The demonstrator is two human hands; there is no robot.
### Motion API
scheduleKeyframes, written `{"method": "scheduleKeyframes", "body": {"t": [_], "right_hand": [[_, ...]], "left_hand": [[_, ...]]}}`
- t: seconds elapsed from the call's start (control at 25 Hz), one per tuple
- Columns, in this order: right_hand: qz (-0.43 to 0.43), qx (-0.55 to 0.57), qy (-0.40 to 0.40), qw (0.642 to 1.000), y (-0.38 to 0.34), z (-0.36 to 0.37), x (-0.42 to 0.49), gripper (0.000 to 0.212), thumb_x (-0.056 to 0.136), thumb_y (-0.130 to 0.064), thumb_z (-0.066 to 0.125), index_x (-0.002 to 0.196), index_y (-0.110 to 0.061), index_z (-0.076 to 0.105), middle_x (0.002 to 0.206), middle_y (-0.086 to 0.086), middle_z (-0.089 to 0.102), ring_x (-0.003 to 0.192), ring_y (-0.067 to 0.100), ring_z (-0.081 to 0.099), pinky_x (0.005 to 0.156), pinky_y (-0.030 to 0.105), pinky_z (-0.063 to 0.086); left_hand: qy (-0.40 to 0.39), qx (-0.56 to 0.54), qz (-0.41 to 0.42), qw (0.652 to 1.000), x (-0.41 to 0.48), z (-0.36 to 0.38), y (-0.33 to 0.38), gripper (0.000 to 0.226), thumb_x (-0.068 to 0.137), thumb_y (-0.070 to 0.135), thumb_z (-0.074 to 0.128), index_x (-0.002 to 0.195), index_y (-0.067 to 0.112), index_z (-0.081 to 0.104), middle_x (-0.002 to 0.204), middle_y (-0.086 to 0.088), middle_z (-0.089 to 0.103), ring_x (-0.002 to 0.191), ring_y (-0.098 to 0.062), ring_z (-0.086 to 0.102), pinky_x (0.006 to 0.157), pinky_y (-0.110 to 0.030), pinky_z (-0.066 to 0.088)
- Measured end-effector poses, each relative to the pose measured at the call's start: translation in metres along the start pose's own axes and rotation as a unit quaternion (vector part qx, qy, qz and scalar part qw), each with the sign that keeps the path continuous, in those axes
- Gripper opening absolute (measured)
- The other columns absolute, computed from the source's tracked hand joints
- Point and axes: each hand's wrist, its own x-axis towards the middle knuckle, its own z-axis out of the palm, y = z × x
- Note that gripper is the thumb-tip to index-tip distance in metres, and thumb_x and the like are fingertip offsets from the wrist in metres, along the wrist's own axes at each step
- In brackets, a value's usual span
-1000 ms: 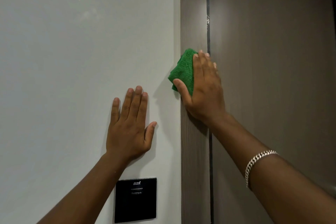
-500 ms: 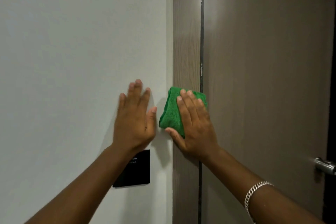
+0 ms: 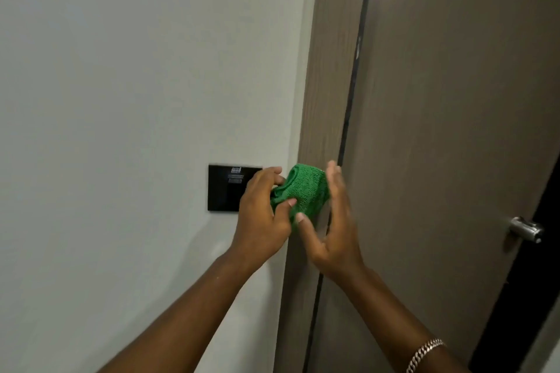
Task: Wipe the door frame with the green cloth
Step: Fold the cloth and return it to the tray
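While both hands are meeting at the edge of the door frame point(image 3: 325, 100), the head view is showing the green cloth point(image 3: 298, 191) bunched between them. The left hand point(image 3: 262, 215) is pinching the cloth's left side, fingers curled over its top and thumb pressing underneath. The right hand point(image 3: 330, 227) is lying open against the cloth's right side, fingers straight and pointing up, thumb touching its lower edge. Behind the left fingers a black wall panel point(image 3: 225, 188) is sitting on the white wall point(image 3: 121, 85). Well right of the right fingers, a metal door handle point(image 3: 525, 228) is sticking out of the door point(image 3: 454, 130).

Soft, dim indoor light, faint shadows, slight motion blur, wide-angle bending at edges
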Motion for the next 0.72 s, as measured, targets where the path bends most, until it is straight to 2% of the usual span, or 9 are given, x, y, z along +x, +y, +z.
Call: {"method": "scheduleKeyframes", "body": {"t": [0.08,0.12,0.2,0.28,0.36,0.48,0.56,0.64,0.72], "right_hand": [[0.118,0.127,0.042,0.984,-0.013,0.015,-0.036,0.08,0.093,-0.029,0.06,0.157,-0.021,0.014,0.166,-0.001,0.022,0.153,0.019,0.024,0.124,0.047,0.027],[0.165,0.184,0.035,0.968,-0.021,0.024,-0.053,0.074,0.094,-0.032,0.06,0.155,-0.027,0.02,0.161,-0.003,0.033,0.149,0.016,0.035,0.12,0.048,0.036],[0.233,0.251,-0.024,0.939,-0.032,0.05,-0.085,0.06,0.095,-0.034,0.057,0.15,-0.031,0.031,0.149,-0.003,0.05,0.137,0.014,0.05,0.112,0.046,0.047],[0.281,0.236,-0.101,0.925,-0.04,0.081,-0.118,0.057,0.098,-0.034,0.05,0.151,-0.026,0.032,0.147,-0.001,0.053,0.133,0.013,0.054,0.109,0.041,0.049],[0.316,0.197,-0.187,0.909,-0.047,0.115,-0.151,0.054,0.101,-0.035,0.046,0.152,-0.025,0.032,0.14,-0.002,0.058,0.126,0.012,0.059,0.106,0.039,0.051],[0.372,0.168,-0.278,0.87,-0.057,0.163,-0.202,0.042,0.101,-0.02,0.052,0.142,-0.024,0.047,0.121,-0.008,0.065,0.112,0.014,0.065,0.099,0.037,0.054],[0.387,0.128,-0.305,0.861,-0.059,0.199,-0.236,0.04,0.098,-0.011,0.055,0.138,-0.018,0.053,0.113,-0.008,0.064,0.108,0.018,0.064,0.091,0.026,0.048],[0.407,0.097,-0.345,0.84,-0.058,0.228,-0.267,0.039,0.096,-0.007,0.054,0.135,-0.013,0.056,0.112,-0.002,0.066,0.107,0.019,0.063,0.087,0.021,0.043],[0.429,0.076,-0.393,0.81,-0.051,0.259,-0.303,0.038,0.097,-0.007,0.052,0.135,-0.013,0.056,0.117,0.004,0.068,0.11,0.025,0.064,0.09,0.025,0.048]], "left_hand": [[0.001,-0.039,-0.048,0.998,-0.032,-0.015,-0.01,0.021,0.084,0.016,0.06,0.104,0.015,0.053,0.095,0.005,0.066,0.089,0.0,0.064,0.071,-0.016,0.055],[0.003,-0.044,-0.075,0.996,-0.048,-0.023,-0.017,0.018,0.087,0.019,0.057,0.103,0.016,0.05,0.089,0.01,0.064,0.081,0.002,0.064,0.063,-0.015,0.054],[0.018,-0.041,-0.149,0.988,-0.083,-0.036,-0.036,0.016,0.093,0.02,0.053,0.105,0.015,0.044,0.087,0.013,0.061,0.076,0.006,0.062,0.059,-0.016,0.052],[0.05,-0.031,-0.244,0.968,-0.121,-0.044,-0.058,0.016,0.098,0.021,0.049,0.108,0.017,0.037,0.092,0.012,0.058,0.077,0.007,0.061,0.06,-0.012,0.051],[0.086,-0.011,-0.331,0.94,-0.155,-0.051,-0.08,0.02,0.098,0.024,0.049,0.108,0.019,0.031,0.097,0.004,0.06,0.082,-0.002,0.062,0.062,-0.017,0.051],[0.126,0.01,-0.45,0.884,-0.209,-0.063,-0.124,0.031,0.094,0.026,0.057,0.107,0.021,0.029,0.1,-0.002,0.06,0.082,-0.013,0.062,0.063,-0.021,0.048],[0.142,-0.014,-0.538,0.831,-0.249,-0.075,-0.163,0.035,0.091,0.026,0.063,0.109,0.017,0.034,0.1,-0.002,0.061,0.084,-0.014,0.063,0.068,-0.028,0.055],[0.165,-0.063,-0.616,0.767,-0.288,-0.089,-0.197,0.033,0.091,0.021,0.062,0.115,0.011,0.043,0.105,-0.006,0.065,0.092,-0.021,0.067,0.077,-0.04,0.059],[0.183,-0.125,-0.673,0.706,-0.327,-0.106,-0.233,0.027,0.089,0.008,0.056,0.116,0.008,0.054,0.103,-0.009,0.069,0.092,-0.024,0.069,0.069,-0.037,0.058]]}}
